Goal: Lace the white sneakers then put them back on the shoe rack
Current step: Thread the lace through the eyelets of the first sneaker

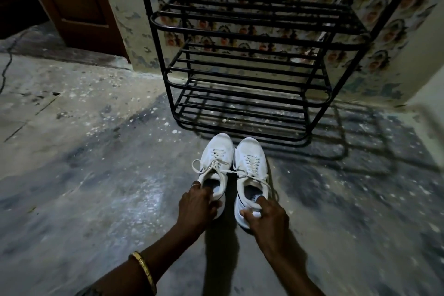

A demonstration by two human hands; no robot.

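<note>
Left hand (199, 202): fingers grip the heel of the left sneaker (219, 151).
Right hand (266, 216): fingers grip the heel of the right sneaker (249, 151).
Position: laced pair side by side on the floor (96, 175), toes near the shoe rack (159, 55).

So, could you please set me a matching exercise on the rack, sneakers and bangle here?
Things:
1 shoe rack
2 left sneaker
3 right sneaker
4 bangle
States:
a gold, on the left wrist
b held at the heel by the right hand
c black, standing beyond the toes
d held at the heel by the left hand
Pairs: 1-c, 2-d, 3-b, 4-a
</note>
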